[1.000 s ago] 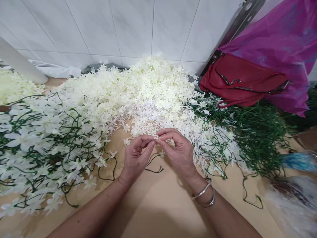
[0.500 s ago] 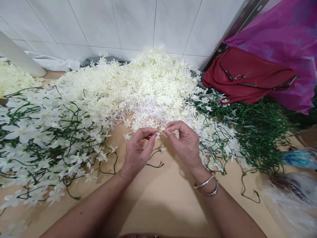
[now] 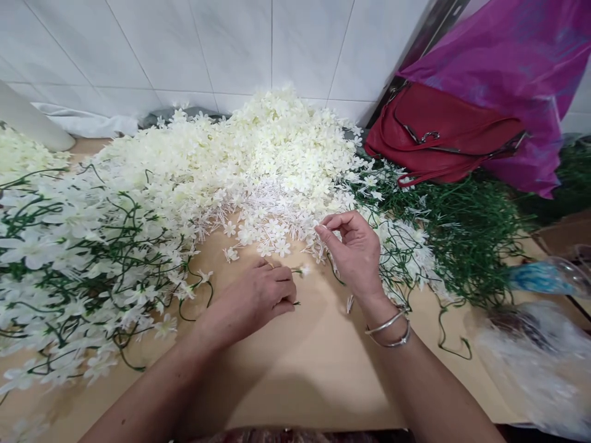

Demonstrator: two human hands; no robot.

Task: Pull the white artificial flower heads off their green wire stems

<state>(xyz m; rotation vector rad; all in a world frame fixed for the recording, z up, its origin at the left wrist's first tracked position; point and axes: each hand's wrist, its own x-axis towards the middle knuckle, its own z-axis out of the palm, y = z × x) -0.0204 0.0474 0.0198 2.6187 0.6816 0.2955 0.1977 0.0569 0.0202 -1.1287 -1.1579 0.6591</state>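
Observation:
My left hand [image 3: 265,292] is low over the table, its fingers curled round a green artificial flower stem [image 3: 297,303]. One end of that stem sticks out past the fingers, by a small white tip [image 3: 305,269]. To the right and higher, my right hand [image 3: 353,249] is closed in a pinch of thumb and forefinger. Something tiny and whitish shows at its fingertips, too small to name. Just beyond both hands lie loose white artificial flowers [image 3: 277,237], at the front of a big heap of cream blossoms [image 3: 277,144]. A small white stamen piece [image 3: 349,303] shows by my right wrist.
White flowers on green stems [image 3: 92,246] are piled at the left. At the right are a tangle of green stems [image 3: 475,240], a red handbag [image 3: 452,132], a purple plastic bag [image 3: 521,74] and clear plastic wrapping [image 3: 535,369]. A tiled wall [image 3: 240,49] stands behind.
My hands, together over a small white flower before, have come apart. The left has dropped onto the green stem on the table; the right has moved slightly right, still pinching. The view has shifted a little.

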